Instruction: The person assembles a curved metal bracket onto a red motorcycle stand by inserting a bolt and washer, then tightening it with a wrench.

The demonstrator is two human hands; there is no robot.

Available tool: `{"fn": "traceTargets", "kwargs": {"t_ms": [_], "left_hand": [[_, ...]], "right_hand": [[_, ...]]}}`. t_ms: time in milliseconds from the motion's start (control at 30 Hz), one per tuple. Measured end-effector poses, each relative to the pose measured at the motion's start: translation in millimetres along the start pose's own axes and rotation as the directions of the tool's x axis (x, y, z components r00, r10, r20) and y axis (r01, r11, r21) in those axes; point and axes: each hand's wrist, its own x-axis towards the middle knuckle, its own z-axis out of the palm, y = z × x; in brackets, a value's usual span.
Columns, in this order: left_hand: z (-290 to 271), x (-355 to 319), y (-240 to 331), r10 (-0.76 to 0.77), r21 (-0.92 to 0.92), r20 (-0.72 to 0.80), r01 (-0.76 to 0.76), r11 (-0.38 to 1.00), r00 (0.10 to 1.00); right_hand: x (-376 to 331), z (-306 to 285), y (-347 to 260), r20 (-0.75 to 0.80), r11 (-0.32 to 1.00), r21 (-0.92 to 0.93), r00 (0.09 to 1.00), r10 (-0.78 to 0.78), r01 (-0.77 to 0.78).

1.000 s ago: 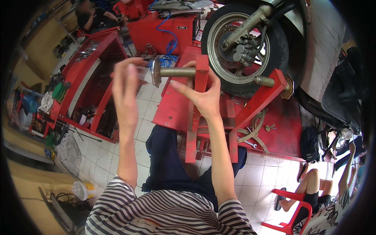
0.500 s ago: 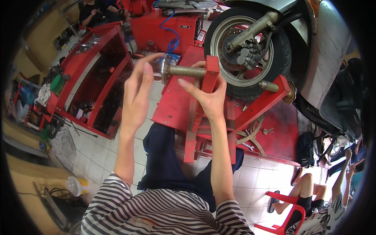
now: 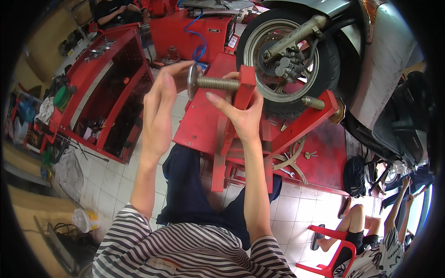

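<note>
A threaded rod (image 3: 218,83) runs sideways through the top of an upright red metal arm (image 3: 245,85) in front of me. On the rod's left end is a round silver disc (image 3: 192,82), seen nearly edge-on. My left hand (image 3: 160,106) is beside that disc with fingers stretched out; the blurred fingertips pass behind its upper edge, and the thumb stands apart from it. My right hand (image 3: 244,118) is wrapped round the red arm just below the rod, thumb on the near side, other fingers mostly hidden. A second red arm (image 3: 301,125) slants off to the right, carrying another threaded bolt (image 3: 314,102).
Beyond the arms, a motorbike's front wheel (image 3: 287,60) stands on a red platform (image 3: 324,162) with a wrench (image 3: 286,172). At left is a red tool cart (image 3: 104,92); behind, a red machine (image 3: 194,37) with a blue hose. Someone sits near a red chair (image 3: 324,266).
The whole view has shifted a little. My left thumb has drawn slightly away from the disc, and its fingers have moved behind the disc's edge. My right hand keeps its grip on the arm.
</note>
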Motion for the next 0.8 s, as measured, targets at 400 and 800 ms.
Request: {"fn": "traceTargets", "kwargs": {"t_ms": [400, 800], "left_hand": [[-1.4, 1.1, -0.8, 0.022, 0.154, 0.016, -0.024, 0.988, 1.000], [-7.8, 2.6, -3.4, 0.003, 0.237, 0.065, -0.018, 0.971, 0.998]], "right_hand": [[-1.3, 0.2, 1.9, -0.015, 0.999, 0.039, 1.000, 0.019, -0.018], [-3.2, 0.6, -0.6, -0.013, 0.999, 0.016, 0.999, 0.042, -0.042]]}}
